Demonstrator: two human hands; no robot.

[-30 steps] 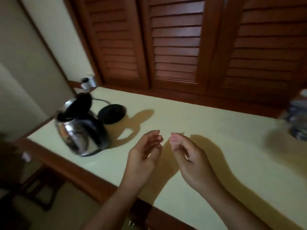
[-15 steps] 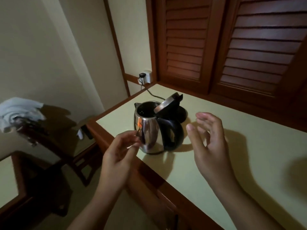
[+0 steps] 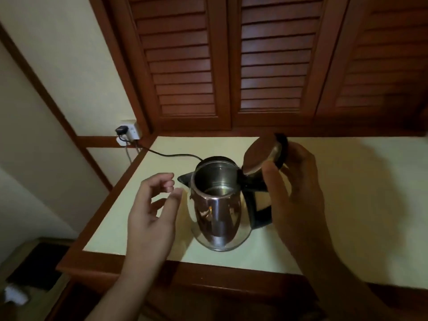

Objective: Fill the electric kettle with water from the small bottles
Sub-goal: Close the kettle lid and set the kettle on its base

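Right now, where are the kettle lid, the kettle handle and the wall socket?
kettle lid (image 3: 260, 156), head view, on its shiny underside.
kettle handle (image 3: 261, 216), head view, on the lower black grip.
wall socket (image 3: 132, 130), head view, on the white faceplate.

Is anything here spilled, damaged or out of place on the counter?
Nothing stands out. The kettle stands upright on the counter with its lid open, as filling needs. No spill shows. The right hand is at the lid and handle; the left hand hovers open beside it. No bottles are in view.
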